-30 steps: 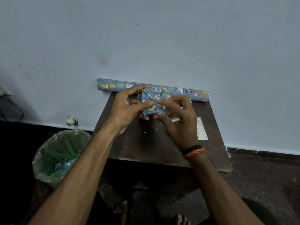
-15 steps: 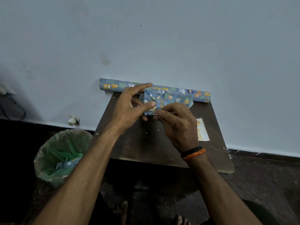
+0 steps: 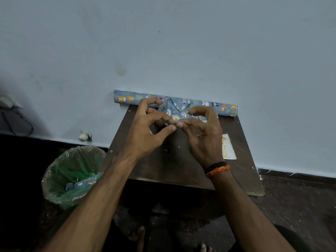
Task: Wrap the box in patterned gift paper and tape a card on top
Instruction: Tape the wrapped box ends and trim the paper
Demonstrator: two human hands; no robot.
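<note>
A small box [image 3: 177, 110] wrapped in blue animal-print paper is held above the dark wooden table [image 3: 178, 166], its folded end facing me. My left hand [image 3: 147, 131] grips its left side, thumb and forefinger pinching the lower paper edge. My right hand [image 3: 203, 131] holds the right side and pinches the same lower edge, fingertips meeting the left hand's. A white card [image 3: 228, 147] with gold lettering lies flat on the table at the right.
A roll of the same blue gift paper [image 3: 218, 107] lies along the wall at the table's back edge. A bin with a green liner [image 3: 72, 175] stands on the floor at the left, paper scraps inside. My bare feet show below.
The box has been turned so its folded end faces me again. Both hands shifted from pressing the near face to pinching the lower paper edge.
</note>
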